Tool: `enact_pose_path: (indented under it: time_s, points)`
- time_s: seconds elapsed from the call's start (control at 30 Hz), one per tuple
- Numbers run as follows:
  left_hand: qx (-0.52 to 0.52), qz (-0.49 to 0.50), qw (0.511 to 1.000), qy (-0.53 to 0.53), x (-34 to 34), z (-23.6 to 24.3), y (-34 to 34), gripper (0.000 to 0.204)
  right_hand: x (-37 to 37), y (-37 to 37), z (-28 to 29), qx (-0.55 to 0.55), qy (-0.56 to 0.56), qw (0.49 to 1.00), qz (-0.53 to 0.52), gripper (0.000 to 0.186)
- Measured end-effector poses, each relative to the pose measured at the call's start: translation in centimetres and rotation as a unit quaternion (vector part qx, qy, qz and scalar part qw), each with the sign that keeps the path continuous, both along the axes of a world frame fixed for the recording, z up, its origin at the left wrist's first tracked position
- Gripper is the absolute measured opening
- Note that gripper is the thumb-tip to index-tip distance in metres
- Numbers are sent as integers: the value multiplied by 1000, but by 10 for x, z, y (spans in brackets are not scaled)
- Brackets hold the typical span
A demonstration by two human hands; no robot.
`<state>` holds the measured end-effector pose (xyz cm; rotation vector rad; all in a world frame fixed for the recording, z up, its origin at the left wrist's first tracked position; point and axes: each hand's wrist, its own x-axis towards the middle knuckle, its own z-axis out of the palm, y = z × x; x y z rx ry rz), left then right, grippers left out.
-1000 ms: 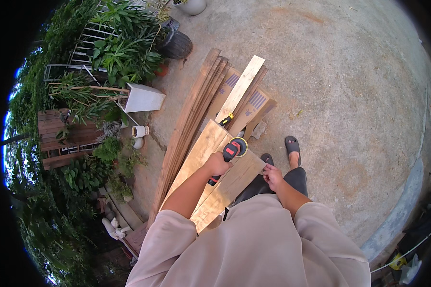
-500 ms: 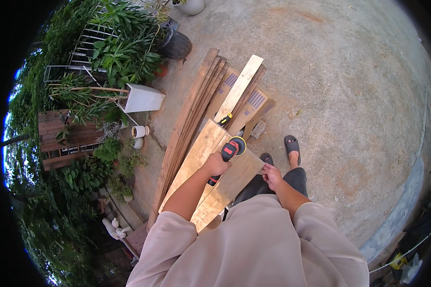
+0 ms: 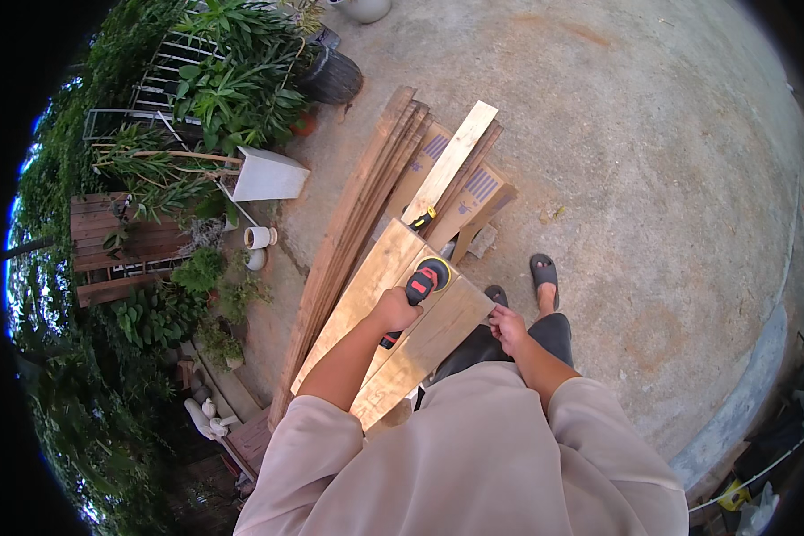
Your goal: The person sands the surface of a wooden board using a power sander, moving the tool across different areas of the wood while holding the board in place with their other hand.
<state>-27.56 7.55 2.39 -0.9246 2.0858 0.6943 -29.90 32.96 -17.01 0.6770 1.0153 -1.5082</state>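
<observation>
Since the earlier frames almost nothing has shifted: we have kept our left hand [image 3: 393,311] wrapped around the handle of the red and black sander [image 3: 422,284], and our right hand [image 3: 507,325] has stayed at the right edge of the wide board [image 3: 393,335], fingers curled on that edge.

The sander sits pad-down on the board's far end, its round yellow-rimmed pad flat on the wood. We judge it compact but dense, best held by the handle, as it is now. The board looks stiff and fairly heavy, with a rough, dry face; we would grip it along its long edges.

To the left lies a stack of long thin planks [image 3: 353,228], touching or just beside the board. Farther off, a pale plank [image 3: 447,165] rests on flattened cardboard [image 3: 473,192], and a small yellow and black tool [image 3: 422,219] lies just beyond the board's far end. Our sandalled foot [image 3: 543,268] stands on the concrete ground [image 3: 643,179] to the right. A white square planter [image 3: 263,176], a tyre [image 3: 330,79] and potted plants [image 3: 232,80] stand far left, well apart.
</observation>
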Motion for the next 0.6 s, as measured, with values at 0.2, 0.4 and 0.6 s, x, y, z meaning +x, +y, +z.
enact_pose_path:
  time_s: [0.2, 0.4, 0.6]
  points:
    - [-6, -50, 998, 28, -5, 3, 18, 38, 2, -1, 0, 12, 14, 1000, -13, 47]
    - [-34, -67, 997, 31, -9, -6, 31, 38, -1, -2, 5, 4, 28, 1000, 8, 36]
    - [-34, -44, 998, 42, -3, -4, 31, 39, 3, -4, -1, 40, 32, 999, 3, 31]
